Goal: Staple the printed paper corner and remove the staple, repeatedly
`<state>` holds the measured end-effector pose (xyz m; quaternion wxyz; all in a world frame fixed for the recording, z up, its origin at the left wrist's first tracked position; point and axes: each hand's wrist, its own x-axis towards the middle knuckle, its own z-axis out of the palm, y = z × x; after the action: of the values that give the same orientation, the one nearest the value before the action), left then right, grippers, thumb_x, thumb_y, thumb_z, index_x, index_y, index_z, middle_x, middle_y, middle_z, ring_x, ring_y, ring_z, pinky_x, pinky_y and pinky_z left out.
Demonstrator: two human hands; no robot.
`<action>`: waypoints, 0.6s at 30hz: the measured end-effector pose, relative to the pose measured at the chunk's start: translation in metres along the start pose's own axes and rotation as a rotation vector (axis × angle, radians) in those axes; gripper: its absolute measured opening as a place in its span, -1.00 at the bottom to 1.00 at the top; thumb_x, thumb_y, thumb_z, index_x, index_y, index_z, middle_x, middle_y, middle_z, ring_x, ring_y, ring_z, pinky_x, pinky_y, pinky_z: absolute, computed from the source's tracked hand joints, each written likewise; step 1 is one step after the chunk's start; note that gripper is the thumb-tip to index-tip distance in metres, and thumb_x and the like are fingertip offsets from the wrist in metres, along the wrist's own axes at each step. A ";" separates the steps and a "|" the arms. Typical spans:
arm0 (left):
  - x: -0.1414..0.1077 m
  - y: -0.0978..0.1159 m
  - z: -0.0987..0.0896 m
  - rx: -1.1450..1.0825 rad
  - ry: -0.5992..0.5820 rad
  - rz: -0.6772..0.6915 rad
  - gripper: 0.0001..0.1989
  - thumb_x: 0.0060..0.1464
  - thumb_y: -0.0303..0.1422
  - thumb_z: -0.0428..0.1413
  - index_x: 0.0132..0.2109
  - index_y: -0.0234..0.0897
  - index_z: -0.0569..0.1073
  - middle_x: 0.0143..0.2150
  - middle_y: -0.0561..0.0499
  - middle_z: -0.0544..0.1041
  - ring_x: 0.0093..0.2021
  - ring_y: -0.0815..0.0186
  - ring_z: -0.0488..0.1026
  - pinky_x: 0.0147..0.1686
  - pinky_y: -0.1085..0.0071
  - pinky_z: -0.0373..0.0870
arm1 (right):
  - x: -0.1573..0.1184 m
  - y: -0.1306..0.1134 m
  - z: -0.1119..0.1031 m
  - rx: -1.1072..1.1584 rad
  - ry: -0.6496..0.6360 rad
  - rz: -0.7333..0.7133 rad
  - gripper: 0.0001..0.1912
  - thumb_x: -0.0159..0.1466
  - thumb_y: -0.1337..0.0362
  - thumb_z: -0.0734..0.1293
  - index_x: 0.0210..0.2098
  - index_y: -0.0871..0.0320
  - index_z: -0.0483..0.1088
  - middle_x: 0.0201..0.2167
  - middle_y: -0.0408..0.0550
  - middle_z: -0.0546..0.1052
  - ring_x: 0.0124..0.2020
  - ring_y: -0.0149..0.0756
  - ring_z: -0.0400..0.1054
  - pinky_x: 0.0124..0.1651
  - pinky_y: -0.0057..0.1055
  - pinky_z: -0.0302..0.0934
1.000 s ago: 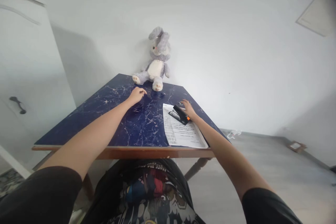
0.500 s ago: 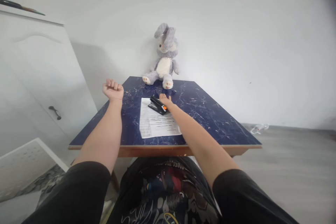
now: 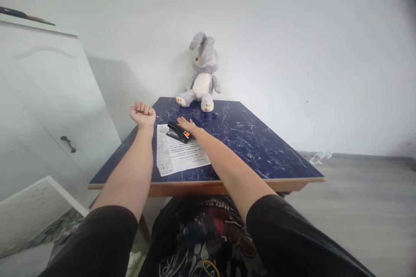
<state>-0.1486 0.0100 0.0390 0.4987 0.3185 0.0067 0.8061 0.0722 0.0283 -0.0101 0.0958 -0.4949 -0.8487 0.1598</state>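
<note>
Black stapler (image 3: 178, 133) beside my right hand (image 3: 187, 124), fingers outstretched, could slide off the paper (image 3: 182, 159) if nudged left; left hand (image 3: 143, 114) clenched.

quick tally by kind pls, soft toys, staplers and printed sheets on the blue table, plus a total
Soft toys: 1, the grey rabbit
Staplers: 1, the black stapler
Printed sheets: 1 showing, the white sheet; whether others lie beneath cannot be told
Total: 3 visible
</note>
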 end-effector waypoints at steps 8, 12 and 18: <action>-0.001 -0.005 -0.002 0.005 -0.013 -0.058 -0.54 0.27 -0.35 -0.03 -0.54 -0.25 -0.07 -0.61 0.18 -0.25 -0.65 0.43 -0.28 -0.69 0.49 -0.11 | -0.003 -0.004 -0.004 -0.006 0.008 -0.046 -0.47 0.50 0.24 0.06 0.42 0.05 0.20 0.59 -0.11 -0.25 0.58 0.03 -0.33 0.52 0.18 -0.39; -0.001 -0.006 -0.002 0.016 -0.015 -0.067 -0.55 0.27 -0.35 -0.05 -0.55 -0.25 -0.07 -0.61 0.17 -0.24 -0.66 0.44 -0.26 -0.69 0.49 -0.08 | -0.021 -0.003 -0.005 -0.041 0.041 -0.041 -0.39 0.53 0.20 0.06 0.53 0.04 -0.04 0.59 -0.01 -0.38 0.59 0.05 -0.45 0.51 0.21 -0.41; -0.003 -0.012 0.002 0.017 -0.013 -0.148 -0.54 0.26 -0.36 -0.05 -0.56 -0.25 -0.07 -0.65 0.17 -0.16 -0.68 0.45 -0.21 -0.68 0.48 -0.06 | -0.062 0.027 -0.009 -0.107 0.057 -0.038 -0.36 0.52 0.27 0.02 0.55 0.09 -0.12 0.59 0.07 -0.33 0.59 -0.08 -0.47 0.52 0.16 -0.38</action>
<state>-0.1370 0.0125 0.0354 0.5542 0.3265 0.0341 0.7649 0.1274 -0.0114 -0.0122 0.0963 -0.4876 -0.8621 0.0984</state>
